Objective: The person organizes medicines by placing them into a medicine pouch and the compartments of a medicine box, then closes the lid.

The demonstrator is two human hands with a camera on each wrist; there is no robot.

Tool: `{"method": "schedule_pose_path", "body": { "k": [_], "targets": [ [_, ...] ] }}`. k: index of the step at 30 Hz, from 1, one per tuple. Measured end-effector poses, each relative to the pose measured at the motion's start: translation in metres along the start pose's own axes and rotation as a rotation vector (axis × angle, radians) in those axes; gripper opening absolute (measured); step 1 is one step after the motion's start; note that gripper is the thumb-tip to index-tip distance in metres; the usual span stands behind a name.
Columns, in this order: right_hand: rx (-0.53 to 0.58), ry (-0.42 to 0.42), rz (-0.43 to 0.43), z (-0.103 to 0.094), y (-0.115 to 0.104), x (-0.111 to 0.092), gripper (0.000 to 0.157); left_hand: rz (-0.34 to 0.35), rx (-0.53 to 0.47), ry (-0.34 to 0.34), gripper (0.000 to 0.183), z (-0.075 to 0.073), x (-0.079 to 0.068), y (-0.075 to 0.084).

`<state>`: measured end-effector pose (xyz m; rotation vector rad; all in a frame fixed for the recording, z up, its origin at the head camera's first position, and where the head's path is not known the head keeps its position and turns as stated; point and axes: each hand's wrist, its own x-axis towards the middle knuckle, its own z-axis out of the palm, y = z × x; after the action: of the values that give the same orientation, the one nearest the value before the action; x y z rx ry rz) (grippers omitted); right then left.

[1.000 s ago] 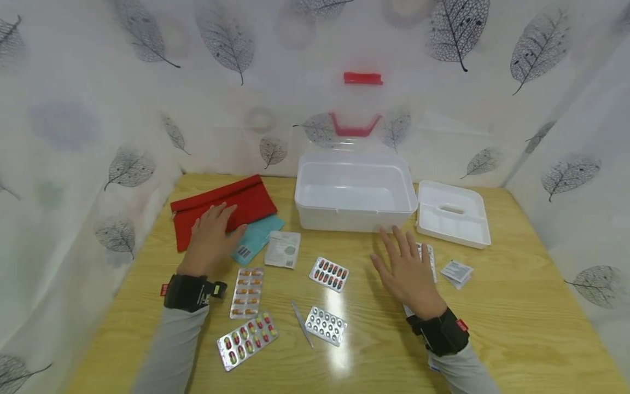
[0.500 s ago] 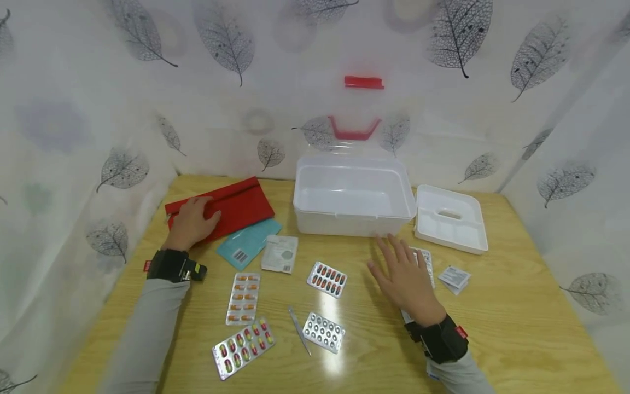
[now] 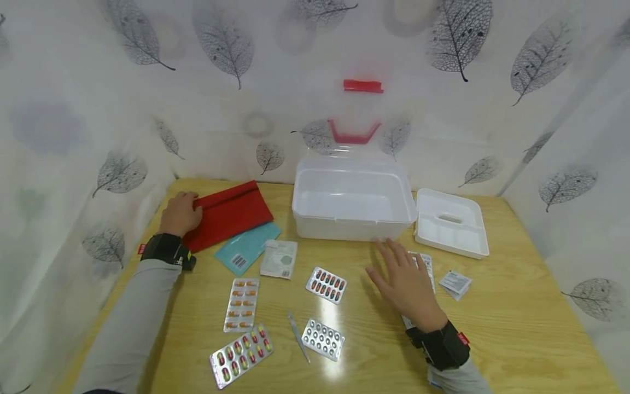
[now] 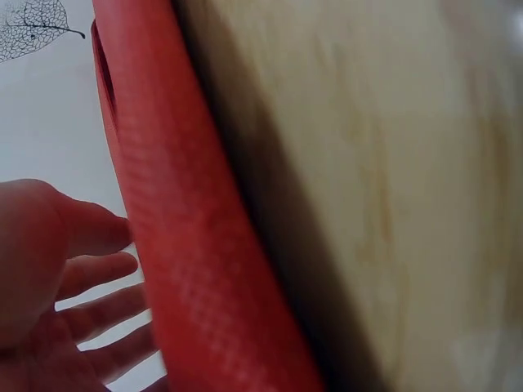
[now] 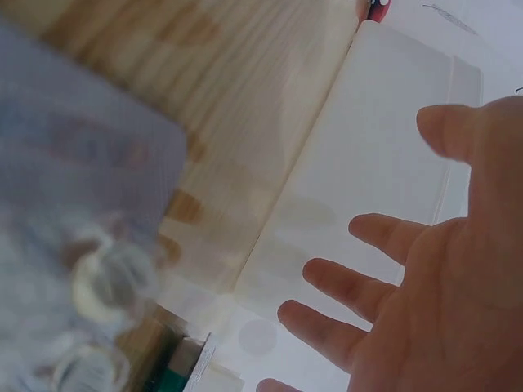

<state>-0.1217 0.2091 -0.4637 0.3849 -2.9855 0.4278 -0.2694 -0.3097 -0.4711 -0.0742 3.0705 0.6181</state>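
My left hand [image 3: 181, 212] is at the left end of a red zip pouch [image 3: 233, 214], which lies at the table's back left. Seen from the left wrist, the thumb and fairly straight fingers [image 4: 106, 314] reach the pouch's edge from one side, the fingertips partly hidden behind it. My right hand [image 3: 408, 287] hovers with spread fingers in front of a white plastic box [image 3: 351, 229], holding nothing. Beneath that hand lies a blister pack [image 3: 427, 264], partly covered by it. The box stands open, its clear lid with a red handle [image 3: 355, 138] raised at the back.
Right of the box is a white tray insert [image 3: 472, 221]; small sachets [image 3: 455, 283] lie before it. A teal packet [image 3: 248, 246] and a white packet [image 3: 278, 259] sit near the pouch. Capsule blister packs [image 3: 241, 305], a tablet pack [image 3: 323, 339] and tweezers [image 3: 298, 337] lie across the front.
My left hand has moved left across the pouch, from over its middle to its left end, uncovering more of the pouch and the teal packet. The right hand has stayed nearly in place.
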Motion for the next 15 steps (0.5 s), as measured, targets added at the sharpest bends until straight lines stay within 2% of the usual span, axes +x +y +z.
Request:
{"method": "schedule_pose_path", "body": {
  "k": [10,15],
  "targets": [
    [-0.012,0.032,-0.026,-0.0023,0.0008,0.0003,0.071,-0.059,0.001,-0.083,0.043,-0.0063,0.0051,0.0069],
    [0.01,0.025,-0.033,-0.0013,0.003,-0.0002,0.072,-0.112,-0.009,-0.06,0.045,-0.004,0.0013,0.0083]
  ]
}}
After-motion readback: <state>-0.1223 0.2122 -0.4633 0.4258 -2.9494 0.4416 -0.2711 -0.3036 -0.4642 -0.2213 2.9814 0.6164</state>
